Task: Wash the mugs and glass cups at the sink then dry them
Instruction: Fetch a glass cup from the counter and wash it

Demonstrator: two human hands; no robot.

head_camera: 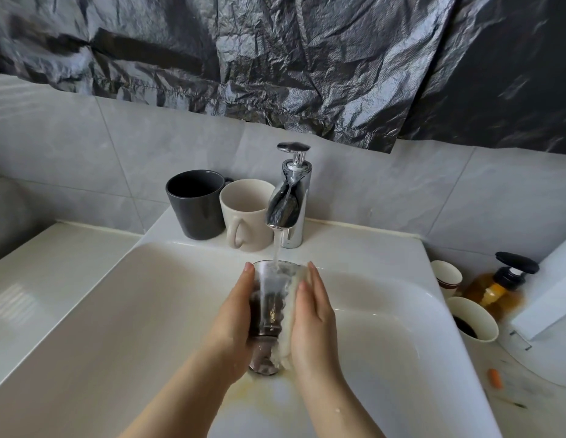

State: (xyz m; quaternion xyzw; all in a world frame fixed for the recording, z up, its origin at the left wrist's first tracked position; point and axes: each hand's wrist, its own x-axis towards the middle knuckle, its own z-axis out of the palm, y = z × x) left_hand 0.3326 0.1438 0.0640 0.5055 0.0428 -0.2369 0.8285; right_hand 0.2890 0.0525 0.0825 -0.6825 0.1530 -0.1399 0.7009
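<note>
A clear glass cup point(269, 298) stands tilted under the running tap point(286, 203), over the white sink point(149, 311). My left hand point(232, 317) grips its left side. My right hand point(313, 320) presses a white sponge point(289, 324) against its right side. Water falls into the cup's mouth. Behind the basin, on the ledge, stand a dark grey mug point(196, 203) and a cream mug point(246, 213), side by side and touching.
To the right of the sink stand two cream cups point(472, 317), one with dark liquid, and an amber pump bottle point(499, 286). A small orange piece point(495, 378) lies on the counter. Black plastic sheeting covers the wall above the tiles.
</note>
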